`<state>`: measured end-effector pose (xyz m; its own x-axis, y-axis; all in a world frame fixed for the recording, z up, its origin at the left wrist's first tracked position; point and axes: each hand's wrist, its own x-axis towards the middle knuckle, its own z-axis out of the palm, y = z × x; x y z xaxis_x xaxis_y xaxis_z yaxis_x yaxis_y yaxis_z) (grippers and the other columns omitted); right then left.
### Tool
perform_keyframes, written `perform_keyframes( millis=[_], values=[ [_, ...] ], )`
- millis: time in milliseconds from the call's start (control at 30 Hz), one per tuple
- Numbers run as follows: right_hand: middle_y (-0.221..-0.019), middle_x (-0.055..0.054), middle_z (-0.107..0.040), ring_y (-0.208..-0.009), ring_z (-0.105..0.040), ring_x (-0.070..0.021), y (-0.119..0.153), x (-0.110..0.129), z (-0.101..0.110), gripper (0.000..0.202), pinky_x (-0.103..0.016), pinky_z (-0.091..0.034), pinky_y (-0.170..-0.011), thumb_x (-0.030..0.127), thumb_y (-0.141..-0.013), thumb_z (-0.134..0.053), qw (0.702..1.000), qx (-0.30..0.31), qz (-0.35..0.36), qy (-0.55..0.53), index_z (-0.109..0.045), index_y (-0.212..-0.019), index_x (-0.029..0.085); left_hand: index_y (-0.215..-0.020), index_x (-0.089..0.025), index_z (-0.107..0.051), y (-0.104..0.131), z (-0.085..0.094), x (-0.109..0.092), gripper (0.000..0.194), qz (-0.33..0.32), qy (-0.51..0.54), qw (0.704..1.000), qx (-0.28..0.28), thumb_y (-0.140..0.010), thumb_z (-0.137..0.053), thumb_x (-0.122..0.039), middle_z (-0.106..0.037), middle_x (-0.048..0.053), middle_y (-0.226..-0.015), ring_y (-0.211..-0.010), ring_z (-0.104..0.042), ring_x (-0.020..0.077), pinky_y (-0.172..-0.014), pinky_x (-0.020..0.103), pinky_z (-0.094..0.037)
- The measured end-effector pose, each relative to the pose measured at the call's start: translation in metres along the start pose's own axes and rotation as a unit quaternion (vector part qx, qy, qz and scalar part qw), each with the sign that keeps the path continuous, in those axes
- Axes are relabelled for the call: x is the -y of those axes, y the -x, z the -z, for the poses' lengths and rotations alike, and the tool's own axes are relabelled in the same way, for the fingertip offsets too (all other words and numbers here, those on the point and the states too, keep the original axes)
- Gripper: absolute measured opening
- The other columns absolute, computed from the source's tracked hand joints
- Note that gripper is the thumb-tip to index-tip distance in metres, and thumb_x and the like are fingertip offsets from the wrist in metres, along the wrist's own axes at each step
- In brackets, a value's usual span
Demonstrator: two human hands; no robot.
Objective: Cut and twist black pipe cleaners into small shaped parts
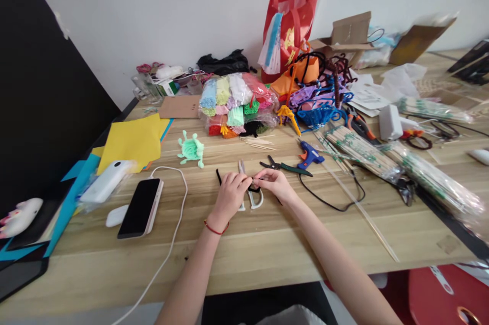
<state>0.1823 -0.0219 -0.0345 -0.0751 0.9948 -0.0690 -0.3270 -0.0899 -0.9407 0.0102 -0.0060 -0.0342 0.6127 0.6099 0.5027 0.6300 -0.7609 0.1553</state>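
Near the middle of the table, my left hand (229, 191) and my right hand (278, 185) meet fingertip to fingertip. Both are closed on a black pipe cleaner (218, 176); one end sticks out past the left hand, and a bent part shows between the fingers. Under the hands lie white-handled scissors (256, 201), their blades pointing away from me. Just beyond my right hand are dark green-handled cutters (292, 168) and a blue glue gun (308, 155). A mint-green fuzzy figure (191, 149) stands to the left, apart from the hands.
A phone (140, 208) with a white cable lies left, by yellow sheets (132, 142). Bagged coloured pipe cleaners (237, 101) and a red bag (291, 29) stand at the back. Bundled wooden sticks (362, 154) and a clear glue stick (361, 210) lie right.
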Motion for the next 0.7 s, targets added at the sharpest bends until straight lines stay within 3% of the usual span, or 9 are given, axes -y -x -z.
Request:
perform_keyframes(
  millis=[333,500,700],
  values=[
    [-0.066,0.000,-0.066,-0.062,-0.063,-0.0131,-0.002,-0.003,0.001,0.028,-0.028,-0.051,-0.067,0.031,-0.056,-0.079,1.000,0.010,0.017,0.004,-0.060,-0.070,0.017,-0.098,-0.021,-0.060,-0.001,-0.001,-0.005,0.020,0.016,-0.013,1.000,-0.006,-0.091,-0.041,-0.018,-0.063,0.007,-0.096,-0.091,-0.051,0.0218,-0.083,0.037,-0.037],
    [-0.075,0.000,-0.065,-0.063,-0.061,-0.0111,-0.003,-0.009,-0.004,0.038,-0.027,-0.051,-0.066,0.031,-0.054,-0.080,0.999,-0.020,0.043,-0.008,-0.045,-0.061,0.019,-0.094,-0.020,-0.059,-0.002,-0.003,-0.005,0.018,0.027,0.002,1.000,0.000,-0.090,-0.042,-0.017,-0.065,0.006,-0.092,-0.088,-0.051,0.0220,-0.082,0.037,-0.037],
    [-0.071,0.002,-0.063,-0.054,-0.057,-0.0110,0.000,-0.001,-0.006,0.050,-0.029,-0.050,-0.058,0.035,-0.052,-0.081,0.999,-0.007,0.012,-0.031,-0.034,-0.062,0.021,-0.099,-0.021,-0.057,-0.002,-0.004,-0.005,0.020,0.022,-0.001,1.000,0.019,-0.091,-0.040,-0.017,-0.063,0.007,-0.094,-0.088,-0.050,0.0220,-0.082,0.038,-0.037]
  ],
)
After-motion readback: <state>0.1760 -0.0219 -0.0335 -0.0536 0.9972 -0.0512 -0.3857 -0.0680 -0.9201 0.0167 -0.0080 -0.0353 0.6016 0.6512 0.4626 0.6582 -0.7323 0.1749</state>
